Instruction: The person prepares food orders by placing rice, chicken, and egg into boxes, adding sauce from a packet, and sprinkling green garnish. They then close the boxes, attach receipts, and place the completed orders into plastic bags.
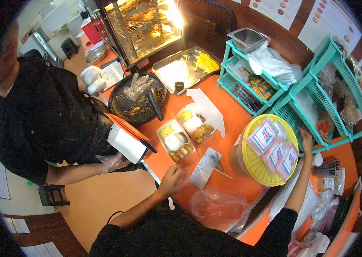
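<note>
Orange counter (236,128): bears a receipt (204,168) and a yellow basket (253,168).
Left hand (171,180): elbow bent, fingers curled under at the counter edge, 7 o'clock of the near food box (175,141); any pinch is hidden.
Right hand (306,139): arm stretched out, fingers together on the yellow basket's rim, 3 o'clock side.

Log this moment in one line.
left hand: on orange counter edge | right hand: by round yellow plastic basket
</note>
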